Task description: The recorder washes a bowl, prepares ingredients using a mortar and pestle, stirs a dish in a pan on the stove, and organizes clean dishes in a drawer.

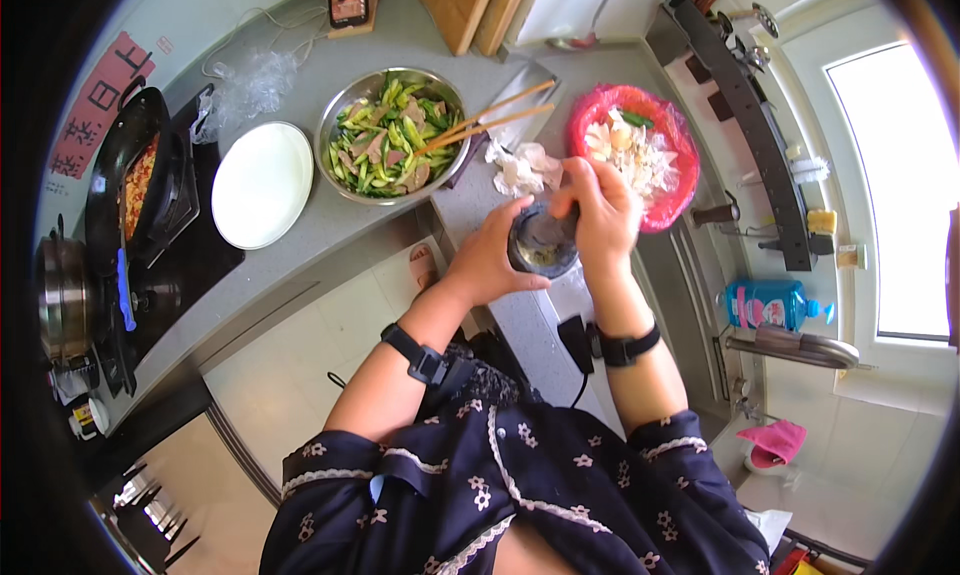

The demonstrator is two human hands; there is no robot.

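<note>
My left hand [491, 256] curls around the side of a dark stone mortar [553, 269] at the edge of the grey counter. In my right hand [604, 211] is a dark pestle [547, 228], its lower end inside the mortar. Some pale, crushed bits show at the bottom of the mortar. Just beyond my hands lie crumpled white tissues [521, 168]. A bowl lined with a red plastic bag [684, 144], holding peels and scraps, stands behind my right hand. A steel bowl [324, 151] of sliced green vegetables and meat, with wooden chopsticks [495, 125] across its rim, sits farther left.
An empty white plate [262, 185] lies left of the steel bowl. A black wok [105, 177] with food and a blue-handled utensil [125, 290] is on the hob. Cutting boards [450, 5] and a phone [349, 1] stand at the back; the sink faucet [802, 348] is at right.
</note>
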